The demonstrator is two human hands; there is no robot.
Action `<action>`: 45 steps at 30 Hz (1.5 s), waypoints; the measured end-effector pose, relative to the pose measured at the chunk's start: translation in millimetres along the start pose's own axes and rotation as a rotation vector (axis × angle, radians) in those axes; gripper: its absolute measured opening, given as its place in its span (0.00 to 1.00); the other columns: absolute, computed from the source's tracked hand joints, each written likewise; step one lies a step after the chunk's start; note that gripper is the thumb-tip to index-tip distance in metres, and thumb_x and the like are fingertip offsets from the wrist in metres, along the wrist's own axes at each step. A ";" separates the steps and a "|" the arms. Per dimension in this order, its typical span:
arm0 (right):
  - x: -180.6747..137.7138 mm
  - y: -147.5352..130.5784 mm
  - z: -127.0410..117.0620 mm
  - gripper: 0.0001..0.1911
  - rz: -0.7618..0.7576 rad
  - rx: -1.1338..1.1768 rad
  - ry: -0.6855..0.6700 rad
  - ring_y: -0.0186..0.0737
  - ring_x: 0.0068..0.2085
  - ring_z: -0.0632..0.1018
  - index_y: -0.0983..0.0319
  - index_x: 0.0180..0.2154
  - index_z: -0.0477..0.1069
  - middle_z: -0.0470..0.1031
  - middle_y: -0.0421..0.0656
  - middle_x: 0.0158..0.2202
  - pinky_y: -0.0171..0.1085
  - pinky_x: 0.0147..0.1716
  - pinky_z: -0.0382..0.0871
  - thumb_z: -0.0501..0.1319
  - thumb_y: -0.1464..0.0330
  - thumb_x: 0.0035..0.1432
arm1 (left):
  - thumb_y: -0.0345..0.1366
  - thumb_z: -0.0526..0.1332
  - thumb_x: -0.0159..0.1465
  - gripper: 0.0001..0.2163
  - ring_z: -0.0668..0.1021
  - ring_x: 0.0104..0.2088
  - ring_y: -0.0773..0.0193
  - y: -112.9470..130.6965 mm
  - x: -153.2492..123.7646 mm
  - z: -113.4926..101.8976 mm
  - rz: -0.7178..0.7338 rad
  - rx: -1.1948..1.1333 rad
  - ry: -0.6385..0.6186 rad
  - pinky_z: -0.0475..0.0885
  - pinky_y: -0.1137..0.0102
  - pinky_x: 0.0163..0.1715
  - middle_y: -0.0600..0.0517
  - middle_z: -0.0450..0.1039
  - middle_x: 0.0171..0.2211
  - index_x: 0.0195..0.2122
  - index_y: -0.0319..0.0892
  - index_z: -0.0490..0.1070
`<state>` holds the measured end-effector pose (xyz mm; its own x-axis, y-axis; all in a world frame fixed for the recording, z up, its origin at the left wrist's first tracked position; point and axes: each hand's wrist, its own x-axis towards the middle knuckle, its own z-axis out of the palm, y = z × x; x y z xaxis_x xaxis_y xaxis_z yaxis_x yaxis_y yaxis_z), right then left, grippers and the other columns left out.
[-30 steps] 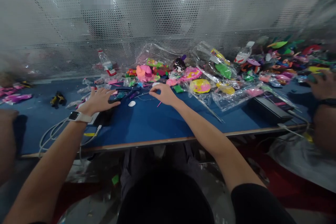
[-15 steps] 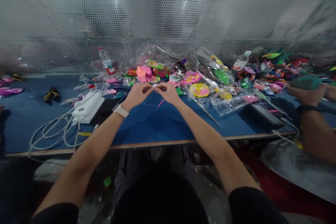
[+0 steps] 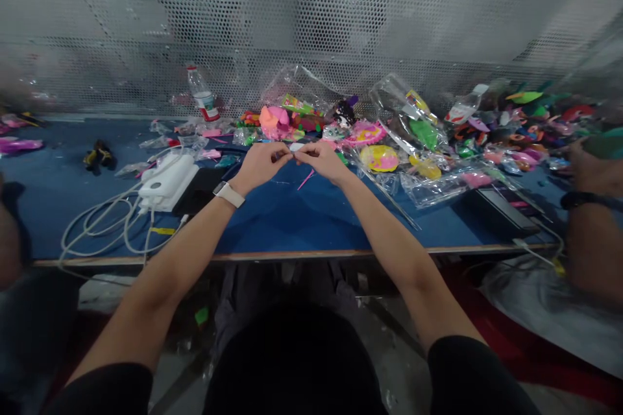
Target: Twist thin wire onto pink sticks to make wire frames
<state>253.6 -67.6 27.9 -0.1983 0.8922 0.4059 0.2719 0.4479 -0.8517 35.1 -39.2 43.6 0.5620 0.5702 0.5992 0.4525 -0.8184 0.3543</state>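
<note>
My left hand [image 3: 265, 165] and my right hand [image 3: 322, 159] meet fingertip to fingertip over the blue table. Between them they pinch a small white piece [image 3: 296, 147], too small to name. A thin pink stick [image 3: 306, 179] lies on the table just below my right hand. Behind my hands sits a pink and orange clay figure [image 3: 275, 122]. To its right are a dark-haired clay figure [image 3: 344, 113] and a yellow and pink clay disc [image 3: 379, 159].
A white power bank [image 3: 168, 181] with coiled cables lies left. Bottles [image 3: 204, 98] stand before the perforated metal screen [image 3: 311, 19]. Clear plastic bags [image 3: 438, 185] and a black box [image 3: 503, 211] lie right. A co-worker's hand [image 3: 596, 172] is at far right, another person's arm [image 3: 7, 240] at far left.
The view has tipped downward, so the table sits higher in the picture. My hands stay together, with more of the white piece showing. At far left another person's arm has come into view.
</note>
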 end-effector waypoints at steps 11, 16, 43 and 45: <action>4.5 -2.0 1.5 0.12 0.102 0.133 -0.067 0.39 0.35 0.75 0.60 0.28 0.76 0.77 0.41 0.29 0.41 0.42 0.67 0.65 0.60 0.58 | 0.38 0.59 0.76 0.10 0.83 0.42 0.54 3.8 -1.4 -2.7 0.185 0.230 -0.033 0.72 0.62 0.43 0.47 0.83 0.40 0.45 0.46 0.81; -4.7 -16.1 -4.2 0.09 -0.246 -0.222 0.017 0.44 0.42 0.78 0.59 0.38 0.79 0.81 0.43 0.38 0.45 0.49 0.70 0.64 0.60 0.65 | 0.41 0.60 0.76 0.11 0.82 0.40 0.56 0.9 -0.5 -3.1 0.100 0.176 0.029 0.71 0.60 0.47 0.48 0.84 0.39 0.43 0.45 0.81; -0.1 -8.3 5.8 0.17 -0.200 -0.219 0.047 0.45 0.39 0.79 0.59 0.33 0.77 0.81 0.43 0.33 0.45 0.47 0.72 0.64 0.54 0.68 | 0.40 0.56 0.77 0.13 0.77 0.42 0.54 2.5 -6.2 -9.0 0.214 0.228 0.011 0.64 0.46 0.59 0.50 0.78 0.32 0.39 0.49 0.79; -2.4 -8.7 6.4 0.13 -0.286 -0.299 0.140 0.47 0.44 0.80 0.58 0.40 0.80 0.83 0.44 0.38 0.48 0.52 0.72 0.64 0.56 0.70 | 0.41 0.57 0.77 0.12 0.77 0.43 0.52 1.3 -6.0 -5.7 0.168 0.214 0.061 0.64 0.47 0.58 0.49 0.80 0.35 0.40 0.49 0.80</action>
<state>245.7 -74.0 32.3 -0.1808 0.7199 0.6702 0.4892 0.6569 -0.5737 28.4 -44.1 44.5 0.6019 0.4174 0.6809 0.4964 -0.8634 0.0904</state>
